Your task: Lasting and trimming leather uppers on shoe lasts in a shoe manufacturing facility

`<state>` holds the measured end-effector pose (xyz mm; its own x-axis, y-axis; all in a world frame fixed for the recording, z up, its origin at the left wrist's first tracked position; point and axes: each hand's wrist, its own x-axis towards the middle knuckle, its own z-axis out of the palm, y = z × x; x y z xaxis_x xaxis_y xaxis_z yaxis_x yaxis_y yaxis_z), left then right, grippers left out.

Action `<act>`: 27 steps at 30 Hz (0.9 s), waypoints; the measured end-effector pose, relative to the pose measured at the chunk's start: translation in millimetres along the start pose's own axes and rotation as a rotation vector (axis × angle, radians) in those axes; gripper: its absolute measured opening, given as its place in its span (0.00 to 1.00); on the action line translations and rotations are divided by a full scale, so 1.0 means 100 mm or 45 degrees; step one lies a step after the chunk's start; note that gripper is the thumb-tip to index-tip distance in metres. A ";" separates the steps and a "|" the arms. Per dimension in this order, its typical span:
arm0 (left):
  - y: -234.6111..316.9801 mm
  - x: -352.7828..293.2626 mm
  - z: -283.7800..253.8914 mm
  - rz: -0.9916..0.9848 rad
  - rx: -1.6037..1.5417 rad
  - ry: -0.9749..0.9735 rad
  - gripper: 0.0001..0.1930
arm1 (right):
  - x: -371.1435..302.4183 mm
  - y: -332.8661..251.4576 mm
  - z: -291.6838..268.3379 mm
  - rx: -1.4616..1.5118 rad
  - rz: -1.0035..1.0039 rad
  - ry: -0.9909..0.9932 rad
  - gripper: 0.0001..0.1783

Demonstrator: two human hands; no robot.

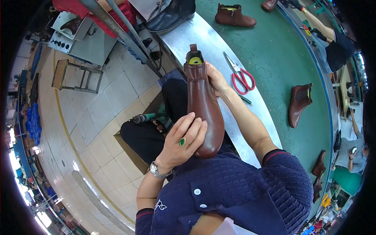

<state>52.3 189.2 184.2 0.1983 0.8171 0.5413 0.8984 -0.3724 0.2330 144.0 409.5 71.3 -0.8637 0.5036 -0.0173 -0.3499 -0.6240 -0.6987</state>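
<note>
Brown boot: a smooth, glossy brown leather ankle boot [206,102] is held between both hands above the lap, its rounded toe toward the wearer's body and its opening pointing away.
Boot opening: a brown pull tab [193,47] stands up at the far edge; a yellow-green lining [195,60] with a dark spot shows inside.
Left hand: the bare left hand [180,137] lies over the forefoot, fingers close together and bent across the upper, steadying the boot from its left side.
Right hand: the bare right hand [216,80] holds the boot around the ankle from the right; most of its fingers are hidden behind the leather.
Wrist and finger: a silver watch [154,169] and a ring with a green stone [182,141], both on the left side.
Metal strip: on the silvery metal bench strip [188,36] lie red-handled scissors [237,70], blades slightly apart, and a slim green tool [246,100] beside the right forearm.
Green surface: on the long green worktop [270,66] stand one brown ankle boot [235,16] at the far end and another brown ankle boot [299,106] farther right.
Black footwear: a black leather boot [172,16] lies at the strip's far end.
</note>
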 end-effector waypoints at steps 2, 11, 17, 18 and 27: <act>-0.02 0.06 -0.01 0.047 -0.019 0.007 0.15 | -0.02 0.04 0.08 -0.129 -0.016 0.064 0.35; -0.05 0.19 0.07 0.269 0.132 -0.275 0.14 | -0.63 -0.23 0.47 -0.675 0.274 0.090 0.54; 0.07 0.33 0.23 0.255 0.220 -0.394 0.19 | -0.73 0.02 0.53 -0.249 -0.010 0.542 0.53; 0.08 0.40 0.26 0.172 0.128 -0.406 0.23 | -0.76 -0.02 0.45 -0.252 -0.103 0.604 0.52; 0.08 0.64 -0.18 -0.337 -0.808 -0.082 0.24 | -1.13 -1.16 -1.00 -0.769 -0.639 1.347 0.56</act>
<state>64.6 230.2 235.4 0.0443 0.9331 0.3568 0.5203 -0.3264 0.7892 319.1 484.9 82.7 0.1076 0.9940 -0.0189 -0.0927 -0.0089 -0.9957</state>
